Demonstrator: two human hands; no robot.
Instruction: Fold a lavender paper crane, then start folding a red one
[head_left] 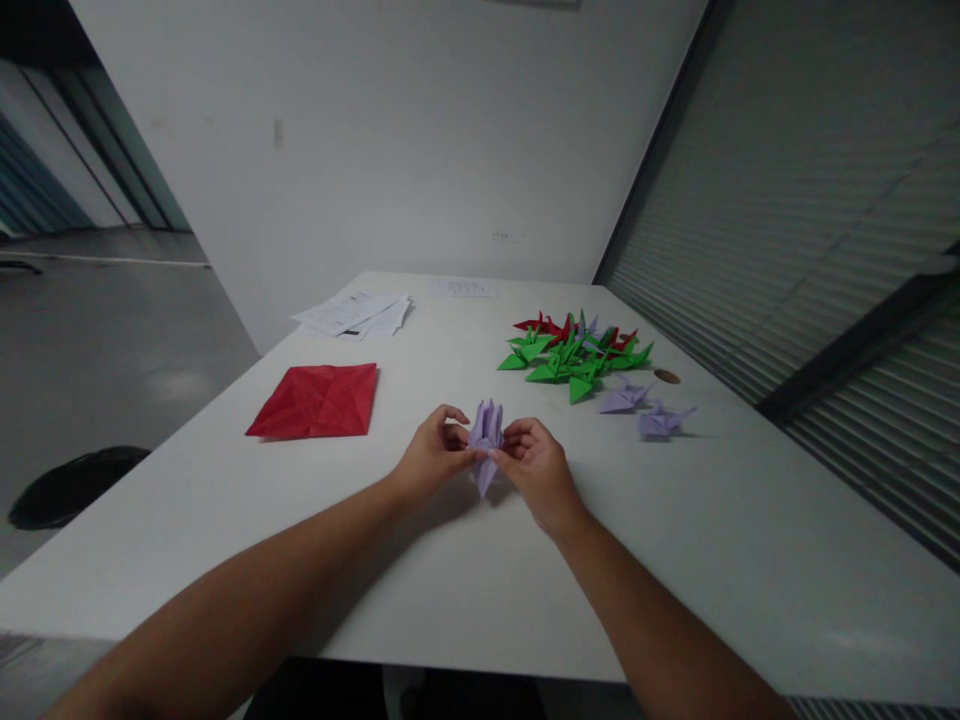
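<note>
Both my hands meet over the middle of the white table (225, 520). Between them stands a partly folded lilac paper piece (486, 436), its point downward near the tabletop. My left hand (433, 456) pinches its left side with thumb and fingers curled. My right hand (534, 468) pinches its right side the same way. A creased red paper square (316, 401) lies flat to the left, beyond my left hand.
A heap of green and red folded paper cranes (576, 352) lies at the back right. Two lilac cranes (646, 410) sit in front of it. White printed sheets (354, 314) lie at the far edge. A blind-covered window runs along the right; a dark round object (71, 486) is on the floor left.
</note>
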